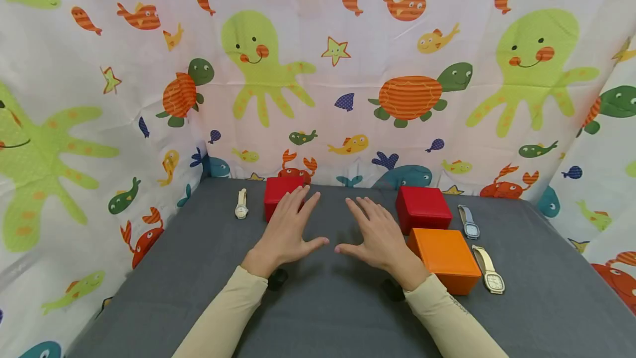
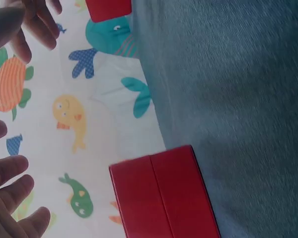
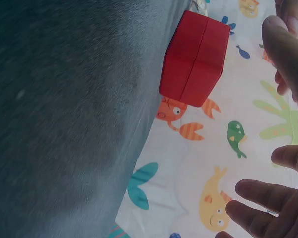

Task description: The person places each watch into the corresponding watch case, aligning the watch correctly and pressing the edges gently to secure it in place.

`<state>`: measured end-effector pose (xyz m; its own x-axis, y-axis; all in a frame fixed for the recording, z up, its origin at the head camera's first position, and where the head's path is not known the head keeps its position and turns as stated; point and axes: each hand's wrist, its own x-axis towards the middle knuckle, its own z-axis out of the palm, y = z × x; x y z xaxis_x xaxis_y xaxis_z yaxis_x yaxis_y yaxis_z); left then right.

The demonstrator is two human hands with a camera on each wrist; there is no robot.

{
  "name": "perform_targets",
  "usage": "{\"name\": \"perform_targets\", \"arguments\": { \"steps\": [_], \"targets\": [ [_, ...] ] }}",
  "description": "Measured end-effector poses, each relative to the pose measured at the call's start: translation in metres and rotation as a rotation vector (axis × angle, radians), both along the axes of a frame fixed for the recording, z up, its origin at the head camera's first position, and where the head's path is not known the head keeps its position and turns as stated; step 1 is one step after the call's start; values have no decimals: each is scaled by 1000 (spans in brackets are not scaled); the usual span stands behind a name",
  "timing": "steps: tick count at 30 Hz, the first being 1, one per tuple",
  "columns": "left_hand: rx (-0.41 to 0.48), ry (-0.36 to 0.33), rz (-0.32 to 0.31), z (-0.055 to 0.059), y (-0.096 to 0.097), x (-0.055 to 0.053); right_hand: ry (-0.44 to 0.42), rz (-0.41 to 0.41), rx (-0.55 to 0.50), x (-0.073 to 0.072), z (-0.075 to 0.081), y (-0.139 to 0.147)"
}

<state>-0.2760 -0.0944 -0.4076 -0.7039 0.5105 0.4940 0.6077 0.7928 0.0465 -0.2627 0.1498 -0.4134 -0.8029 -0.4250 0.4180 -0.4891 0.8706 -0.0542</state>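
Observation:
My left hand [image 1: 288, 233] hovers over the middle of the grey table, fingers spread and nothing held. A small red box [image 1: 283, 189] stands just beyond its fingertips, partly hidden by them. Facing it across a gap, my right hand [image 1: 380, 236] is also spread and holds nothing. Close to the right hand are an orange box [image 1: 444, 253] and, behind that, a larger red box [image 1: 424, 206]. All three boxes have their lids down. In the left wrist view, several left fingers [image 2: 12, 188] show beside a red box [image 2: 164, 198].
A small wristwatch [image 1: 241, 206] with a cream strap lies left of the small red box. On the right lie a silver-blue watch [image 1: 468, 221] and a gold-toned watch [image 1: 489, 271]. A sea-animal print curtain [image 1: 318, 93] borders the table [image 1: 328, 314] at the back and sides.

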Motion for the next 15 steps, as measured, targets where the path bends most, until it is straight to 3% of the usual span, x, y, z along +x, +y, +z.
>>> {"name": "perform_targets", "arguments": {
  "steps": [8,15],
  "targets": [
    [38,-60,78,-6,-25,-2,-69,20,-49,-14,-3,-23],
    [104,-123,137,-7,-43,-17,-107,2,-80,-34,-4,-38]
  ]
}}
